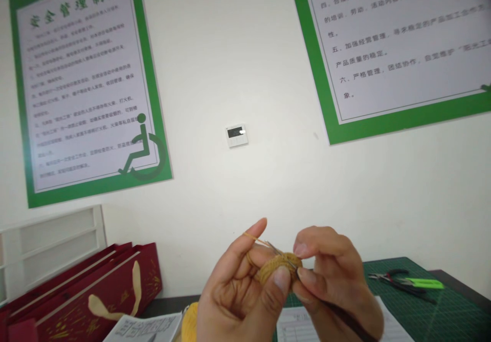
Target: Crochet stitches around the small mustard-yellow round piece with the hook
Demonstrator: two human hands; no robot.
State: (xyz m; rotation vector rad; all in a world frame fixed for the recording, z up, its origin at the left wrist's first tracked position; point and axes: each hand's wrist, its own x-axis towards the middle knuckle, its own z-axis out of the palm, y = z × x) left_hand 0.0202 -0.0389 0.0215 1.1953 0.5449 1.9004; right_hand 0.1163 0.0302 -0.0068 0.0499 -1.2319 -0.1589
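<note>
A small round piece of yellow crochet (278, 270) is pinched between the thumb and fingers of my left hand (240, 293). A thin strand of yellow yarn (255, 238) runs over my raised left index finger. My right hand (333, 275) grips a crochet hook (347, 321) with a dark handle, and its metal tip enters the edge of the piece. Below my left hand, a ball of yellow yarn (191, 324) is partly hidden by my wrist.
A green cutting mat (445, 301) lies at the right, with green-handled pliers (402, 283) on it. Printed papers (146, 329) lie at the front of the table. Red boxes (95, 291) lean at the left beside a white shelf (49, 244). Framed notices hang on the wall.
</note>
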